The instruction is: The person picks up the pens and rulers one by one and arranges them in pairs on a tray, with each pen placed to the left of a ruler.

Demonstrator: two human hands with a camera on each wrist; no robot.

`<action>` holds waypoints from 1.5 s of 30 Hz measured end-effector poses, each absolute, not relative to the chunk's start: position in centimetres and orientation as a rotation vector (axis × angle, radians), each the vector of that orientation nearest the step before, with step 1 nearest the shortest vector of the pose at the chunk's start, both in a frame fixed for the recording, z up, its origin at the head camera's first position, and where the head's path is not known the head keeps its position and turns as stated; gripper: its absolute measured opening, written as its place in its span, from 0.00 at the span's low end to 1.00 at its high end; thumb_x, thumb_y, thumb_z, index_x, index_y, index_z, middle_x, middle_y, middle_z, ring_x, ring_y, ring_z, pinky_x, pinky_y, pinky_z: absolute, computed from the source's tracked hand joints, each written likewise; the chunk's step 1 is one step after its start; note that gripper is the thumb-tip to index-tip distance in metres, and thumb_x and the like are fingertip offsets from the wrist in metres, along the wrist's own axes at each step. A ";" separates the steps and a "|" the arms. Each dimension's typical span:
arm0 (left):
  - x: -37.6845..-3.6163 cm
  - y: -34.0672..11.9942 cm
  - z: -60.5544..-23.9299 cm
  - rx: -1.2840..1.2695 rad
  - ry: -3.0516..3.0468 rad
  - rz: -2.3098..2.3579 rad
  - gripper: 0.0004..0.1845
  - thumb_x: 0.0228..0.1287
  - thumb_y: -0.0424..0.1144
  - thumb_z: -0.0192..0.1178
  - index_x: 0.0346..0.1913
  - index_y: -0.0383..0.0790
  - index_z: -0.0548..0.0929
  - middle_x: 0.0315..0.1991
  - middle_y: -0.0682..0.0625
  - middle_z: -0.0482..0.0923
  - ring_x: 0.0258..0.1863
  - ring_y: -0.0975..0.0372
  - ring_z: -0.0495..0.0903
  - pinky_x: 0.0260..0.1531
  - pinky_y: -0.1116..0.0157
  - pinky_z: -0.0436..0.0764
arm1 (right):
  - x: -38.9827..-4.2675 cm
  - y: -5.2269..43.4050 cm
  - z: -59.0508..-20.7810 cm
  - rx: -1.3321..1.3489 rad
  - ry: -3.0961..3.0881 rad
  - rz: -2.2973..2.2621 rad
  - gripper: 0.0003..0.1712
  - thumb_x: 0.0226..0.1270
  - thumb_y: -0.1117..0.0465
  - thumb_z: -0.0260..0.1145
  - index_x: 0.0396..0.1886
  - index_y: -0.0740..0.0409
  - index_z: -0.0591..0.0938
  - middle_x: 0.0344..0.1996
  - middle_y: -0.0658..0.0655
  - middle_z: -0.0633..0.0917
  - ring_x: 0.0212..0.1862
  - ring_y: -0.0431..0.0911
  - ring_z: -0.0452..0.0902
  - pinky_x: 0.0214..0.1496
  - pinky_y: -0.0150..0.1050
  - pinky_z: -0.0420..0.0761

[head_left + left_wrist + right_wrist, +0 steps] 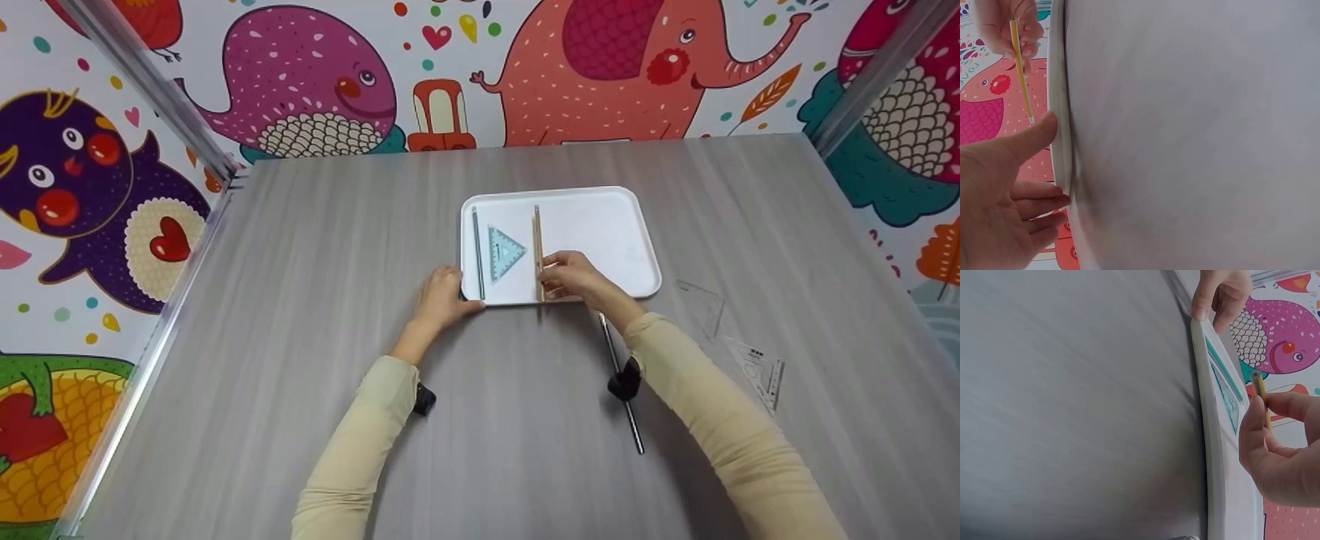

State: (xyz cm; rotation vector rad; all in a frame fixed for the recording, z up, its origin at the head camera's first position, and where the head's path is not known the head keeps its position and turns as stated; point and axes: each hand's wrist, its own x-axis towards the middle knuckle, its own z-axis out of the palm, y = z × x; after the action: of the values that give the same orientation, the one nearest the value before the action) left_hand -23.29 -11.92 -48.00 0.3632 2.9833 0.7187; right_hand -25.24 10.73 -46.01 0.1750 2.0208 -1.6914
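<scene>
With the right hand (571,279) pinching the wooden stick (538,251) at its near end and the left hand (441,298) resting open-fingered against the white tray (600,225), a slackened pinch could roll the stick onto the blue set square (504,251).

pencil (538,251): slim, yellow-tan, pointing 12 to 6 o'clock across the tray's middle-left, near end past the 6 o'clock rim
tray (600,225): white, rounded rectangle, flat on the grey table

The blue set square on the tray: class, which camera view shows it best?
The head view: the blue set square lies flat on the white tray, its whole triangle visible. The right wrist view shows it only edge-on beyond the tray's rim. The left wrist view does not show it.
</scene>
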 end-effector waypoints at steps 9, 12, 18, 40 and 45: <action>-23.4 -11.9 -48.2 0.388 3.000 0.726 0.24 0.45 0.45 0.70 0.42 0.32 0.80 0.42 0.41 0.78 0.46 0.51 0.74 0.48 0.57 0.73 | -26.4 11.1 -45.9 0.198 2.060 -1.635 0.22 0.59 0.69 0.56 0.53 0.73 0.67 0.26 0.54 0.76 0.22 0.37 0.75 0.25 0.28 0.77; -23.4 -11.9 -48.3 0.388 3.005 0.713 0.24 0.44 0.46 0.70 0.41 0.32 0.79 0.42 0.40 0.78 0.46 0.51 0.74 0.48 0.57 0.73 | -26.5 11.3 -45.9 0.208 2.061 -1.635 0.21 0.59 0.69 0.56 0.52 0.73 0.67 0.25 0.53 0.76 0.21 0.38 0.74 0.25 0.28 0.77; -23.3 -12.0 -48.4 0.373 2.993 0.737 0.25 0.44 0.45 0.70 0.43 0.32 0.79 0.43 0.40 0.78 0.47 0.50 0.74 0.50 0.57 0.72 | -26.7 11.3 -46.5 0.221 2.064 -1.636 0.21 0.58 0.70 0.56 0.51 0.73 0.67 0.23 0.52 0.76 0.21 0.37 0.74 0.24 0.28 0.77; -23.1 -11.9 -48.2 0.378 3.008 0.726 0.21 0.44 0.46 0.71 0.35 0.32 0.79 0.37 0.42 0.78 0.40 0.53 0.74 0.41 0.57 0.74 | -27.6 10.2 -46.4 0.314 2.062 -1.638 0.18 0.58 0.68 0.58 0.49 0.68 0.71 0.23 0.49 0.77 0.23 0.37 0.75 0.24 0.28 0.76; -23.1 -11.9 -48.1 0.363 2.996 0.732 0.22 0.44 0.46 0.70 0.37 0.31 0.79 0.38 0.42 0.77 0.40 0.53 0.73 0.42 0.57 0.73 | -27.6 10.0 -46.6 0.298 2.121 -1.593 0.17 0.57 0.67 0.58 0.47 0.69 0.73 0.23 0.49 0.77 0.23 0.37 0.75 0.24 0.28 0.76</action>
State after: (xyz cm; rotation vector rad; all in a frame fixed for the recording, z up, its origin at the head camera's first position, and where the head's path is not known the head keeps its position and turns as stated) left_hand -23.13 -11.91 -48.13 0.3630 2.9957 0.7323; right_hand -27.59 9.96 -46.58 0.2977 2.1213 -1.5929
